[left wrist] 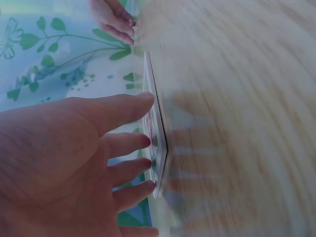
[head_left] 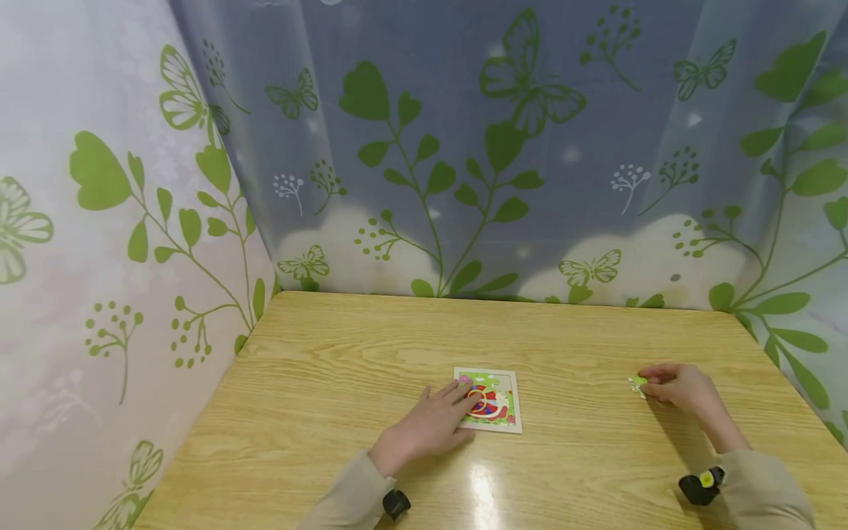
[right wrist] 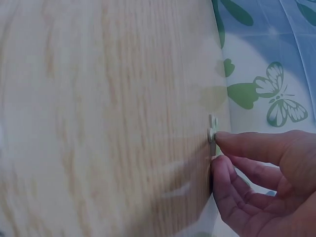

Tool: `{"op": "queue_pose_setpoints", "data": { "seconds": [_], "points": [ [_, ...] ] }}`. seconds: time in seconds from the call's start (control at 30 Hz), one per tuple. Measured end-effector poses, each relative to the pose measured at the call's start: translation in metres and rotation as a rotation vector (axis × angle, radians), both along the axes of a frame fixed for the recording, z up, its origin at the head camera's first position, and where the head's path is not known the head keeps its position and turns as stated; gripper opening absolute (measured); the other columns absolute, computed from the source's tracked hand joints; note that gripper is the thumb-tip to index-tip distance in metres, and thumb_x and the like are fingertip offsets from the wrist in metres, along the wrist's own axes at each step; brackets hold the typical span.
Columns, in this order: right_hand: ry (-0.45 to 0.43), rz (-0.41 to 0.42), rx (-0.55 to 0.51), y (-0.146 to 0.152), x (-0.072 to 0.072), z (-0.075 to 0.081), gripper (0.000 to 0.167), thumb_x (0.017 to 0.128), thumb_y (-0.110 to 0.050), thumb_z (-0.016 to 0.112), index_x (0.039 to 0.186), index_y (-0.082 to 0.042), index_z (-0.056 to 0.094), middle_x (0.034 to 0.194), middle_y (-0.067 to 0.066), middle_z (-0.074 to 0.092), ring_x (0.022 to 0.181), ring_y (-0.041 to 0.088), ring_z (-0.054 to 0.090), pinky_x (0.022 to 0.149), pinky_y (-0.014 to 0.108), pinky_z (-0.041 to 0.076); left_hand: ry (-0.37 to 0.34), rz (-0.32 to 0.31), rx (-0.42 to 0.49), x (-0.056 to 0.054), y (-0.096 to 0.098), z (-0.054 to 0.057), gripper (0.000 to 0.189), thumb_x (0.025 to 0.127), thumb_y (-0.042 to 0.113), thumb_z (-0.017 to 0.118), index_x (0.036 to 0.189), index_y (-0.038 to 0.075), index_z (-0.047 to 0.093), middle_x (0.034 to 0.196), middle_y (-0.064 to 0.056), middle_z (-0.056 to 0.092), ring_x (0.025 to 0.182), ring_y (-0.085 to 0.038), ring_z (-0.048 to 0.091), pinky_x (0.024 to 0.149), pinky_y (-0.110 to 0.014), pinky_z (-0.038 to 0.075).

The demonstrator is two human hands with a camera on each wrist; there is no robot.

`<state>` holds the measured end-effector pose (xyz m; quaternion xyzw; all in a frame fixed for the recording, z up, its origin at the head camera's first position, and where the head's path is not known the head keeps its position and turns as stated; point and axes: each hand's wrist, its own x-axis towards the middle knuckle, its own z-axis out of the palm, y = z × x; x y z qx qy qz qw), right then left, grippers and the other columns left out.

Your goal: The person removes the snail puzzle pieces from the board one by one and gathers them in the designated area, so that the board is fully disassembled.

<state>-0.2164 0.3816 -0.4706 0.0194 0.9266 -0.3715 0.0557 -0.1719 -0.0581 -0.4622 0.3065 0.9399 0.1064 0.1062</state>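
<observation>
A square picture puzzle in a pale frame (head_left: 519, 403) lies flat on the table, showing a round red and blue shape on green. Its upper right part shows a pale patch. Across its left side rests my left hand (head_left: 430, 427), fingers stretched out and fingertips touching the picture. In the left wrist view, the thumb of this left hand (left wrist: 59, 148) lies at the frame's near edge. Well to the right, my right hand (head_left: 685, 390) pinches a small green and white puzzle piece (head_left: 636, 384) at the tabletop. The right wrist view shows this puzzle piece (right wrist: 213, 131) edge-on, partly hidden by the fingers.
The wood-grain table (head_left: 318, 368) stretches between and around both hands. A curtain with green leaves and butterflies (head_left: 424, 177) hangs behind its far edge, and similar cloth (head_left: 132, 243) hangs along the left. Black wrist cameras (head_left: 396, 504) sit by both sleeves.
</observation>
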Motion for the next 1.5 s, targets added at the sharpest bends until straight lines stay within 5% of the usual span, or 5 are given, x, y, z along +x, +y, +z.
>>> {"op": "queue_pose_setpoints", "data": {
  "seconds": [0.37,0.73,1.1,1.5],
  "points": [
    [0.083,-0.012,0.005,-0.031,0.003,0.017,0.042,0.105,-0.024,0.056,0.129,0.009,0.061,0.112,0.03,0.067,0.074,0.017,0.069,0.061,0.029,0.057,-0.01,-0.01,-0.035,0.001,-0.003,-0.004,0.066,0.102,0.041,0.058,0.159,0.016,0.035,0.168,-0.003,0.023,0.153,-0.025,0.025,0.119,-0.063,0.026],
    [0.122,0.081,-0.274,-0.087,-0.004,0.028,0.047,0.107,-0.024,0.053,0.137,0.012,0.055,0.13,0.032,0.062,0.09,-0.002,0.069,0.082,0.028,0.061,-0.003,-0.004,-0.024,0.001,-0.002,-0.001,0.064,0.102,0.04,0.059,0.157,0.016,0.038,0.167,-0.004,0.027,0.152,-0.026,0.028,0.117,-0.066,0.027],
    [0.123,0.132,-0.354,-0.135,-0.009,0.018,0.041,0.106,-0.017,0.055,0.134,0.013,0.057,0.129,0.031,0.063,0.109,0.039,0.069,0.088,0.039,0.06,-0.007,0.007,-0.005,0.001,-0.002,-0.001,0.064,0.102,0.04,0.059,0.157,0.016,0.039,0.167,-0.007,0.025,0.152,-0.028,0.029,0.117,-0.066,0.027],
    [0.023,0.211,-0.382,-0.182,-0.01,0.004,0.035,0.105,-0.01,0.054,0.13,0.014,0.059,0.124,0.029,0.067,0.105,0.037,0.07,0.083,0.036,0.061,-0.003,0.027,-0.06,0.003,0.001,0.003,0.066,0.101,0.042,0.06,0.158,0.019,0.038,0.167,-0.006,0.024,0.152,-0.026,0.028,0.117,-0.064,0.027]
  ]
}}
